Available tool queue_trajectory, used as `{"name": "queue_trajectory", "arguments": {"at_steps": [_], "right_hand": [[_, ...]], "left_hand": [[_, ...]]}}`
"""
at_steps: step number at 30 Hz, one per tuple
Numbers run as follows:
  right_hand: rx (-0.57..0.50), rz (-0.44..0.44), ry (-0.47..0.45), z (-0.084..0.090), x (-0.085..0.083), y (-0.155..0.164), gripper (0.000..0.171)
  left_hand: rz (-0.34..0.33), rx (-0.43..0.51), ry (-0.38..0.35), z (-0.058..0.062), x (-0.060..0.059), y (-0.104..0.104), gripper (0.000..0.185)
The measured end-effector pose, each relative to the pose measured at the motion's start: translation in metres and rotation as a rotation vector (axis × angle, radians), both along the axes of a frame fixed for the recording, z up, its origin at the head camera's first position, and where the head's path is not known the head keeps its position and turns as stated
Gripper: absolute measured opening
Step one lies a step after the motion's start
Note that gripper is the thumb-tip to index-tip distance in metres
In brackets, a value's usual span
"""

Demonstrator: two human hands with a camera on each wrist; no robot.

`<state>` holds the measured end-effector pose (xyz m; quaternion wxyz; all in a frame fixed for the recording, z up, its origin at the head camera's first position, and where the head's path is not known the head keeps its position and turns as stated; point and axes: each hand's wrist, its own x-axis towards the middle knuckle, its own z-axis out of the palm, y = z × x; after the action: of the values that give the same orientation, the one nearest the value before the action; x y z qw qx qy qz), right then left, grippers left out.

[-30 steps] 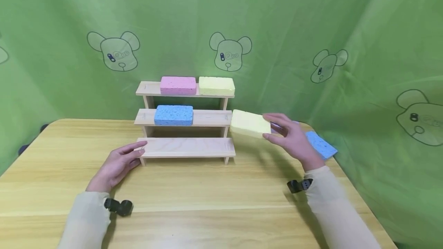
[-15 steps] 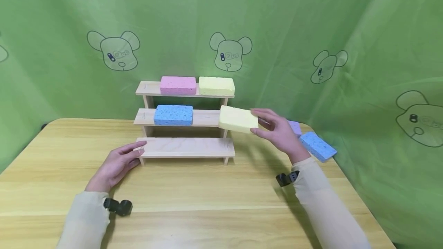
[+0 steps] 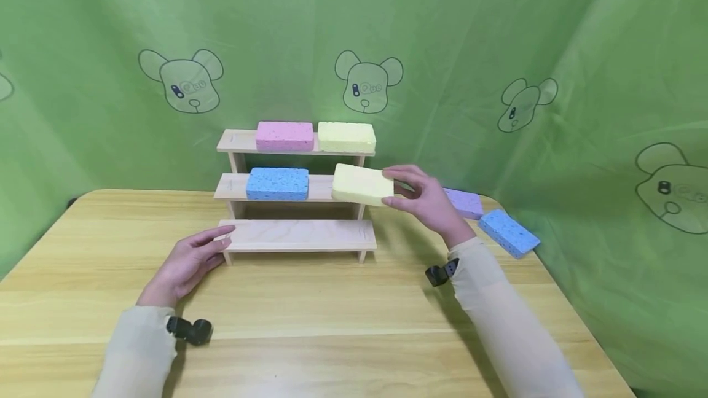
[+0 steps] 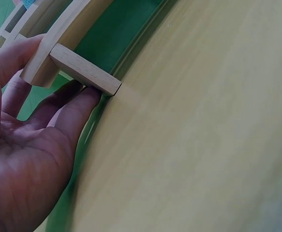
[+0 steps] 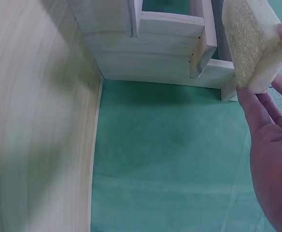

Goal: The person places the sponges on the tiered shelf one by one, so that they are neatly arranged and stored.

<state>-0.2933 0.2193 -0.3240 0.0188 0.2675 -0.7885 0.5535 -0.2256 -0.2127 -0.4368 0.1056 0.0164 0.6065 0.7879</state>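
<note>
We've got the yellow sponge (image 3: 362,184) pinched in our right hand (image 3: 423,202), hovering at the middle shelf (image 3: 323,188) beside the blue sponge (image 3: 277,183), left hand (image 3: 185,265) flat, steadying the rack (image 3: 298,235), so setting it down level looks next.

A pale wooden tabletop (image 3: 332,312) in front of me carries a three-step wooden shelf (image 3: 298,235) near its far edge. At the far right corner, a purple sponge (image 3: 466,202) and a blue sponge (image 3: 509,233) lie directly on the tabletop, just beside each other.
</note>
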Motion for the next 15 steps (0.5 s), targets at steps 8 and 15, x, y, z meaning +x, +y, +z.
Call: {"name": "queue_trajectory", "arguments": {"at_steps": [8,15], "right_hand": [[0.005,0.026,0.023,-0.008,-0.012,-0.004,0.053],[-0.012,0.026,0.003,-0.007,-0.017,-0.01,0.054]], "left_hand": [[-0.005,-0.015,0.002,0.001,0.0,0.0,0.049],[-0.006,-0.024,-0.006,0.0,0.0,-0.001,0.049]]}}
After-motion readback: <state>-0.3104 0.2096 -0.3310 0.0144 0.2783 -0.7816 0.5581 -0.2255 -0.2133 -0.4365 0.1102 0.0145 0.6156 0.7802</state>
